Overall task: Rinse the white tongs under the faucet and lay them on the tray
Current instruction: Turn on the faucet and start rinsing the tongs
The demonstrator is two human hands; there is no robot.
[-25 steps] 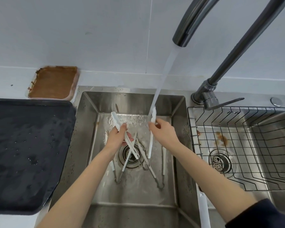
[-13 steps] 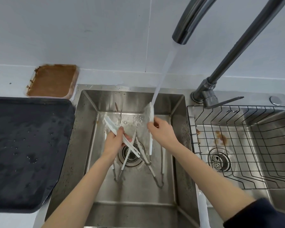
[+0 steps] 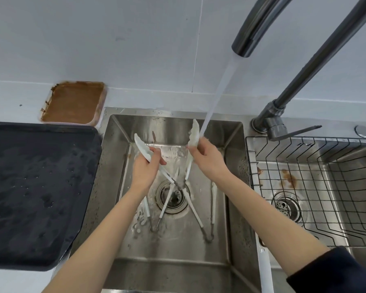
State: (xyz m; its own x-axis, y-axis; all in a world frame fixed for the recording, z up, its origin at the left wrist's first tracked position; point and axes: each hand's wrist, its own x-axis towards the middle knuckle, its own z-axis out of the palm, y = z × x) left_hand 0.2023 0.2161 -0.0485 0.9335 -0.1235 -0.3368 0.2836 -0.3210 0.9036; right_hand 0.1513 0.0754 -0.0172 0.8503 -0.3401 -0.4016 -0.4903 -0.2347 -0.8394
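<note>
I hold one pair of white tongs (image 3: 141,147) spread wide over the left sink basin (image 3: 173,246). My left hand (image 3: 145,169) grips its left arm and my right hand (image 3: 206,156) grips its right arm, whose tip reaches into the water stream. The two arms meet at a metal hinge just above the drain. Water runs from the dark faucet (image 3: 248,37) onto the right arm and my right hand. Two more white tongs (image 3: 195,210) lie on the basin floor around the drain. The black tray (image 3: 32,187), wet with droplets, sits left of the sink.
A wire rack (image 3: 317,187) fills the right sink basin, which has brown stains. A shallow container with brown residue (image 3: 73,102) sits on the counter behind the tray. The faucet lever (image 3: 294,132) points right. A white strip (image 3: 265,269) lies on the divider between basins.
Both hands have risen a little and spread the tongs wider. The right tip now stands higher beside the stream, and the left tip has moved up and left.
</note>
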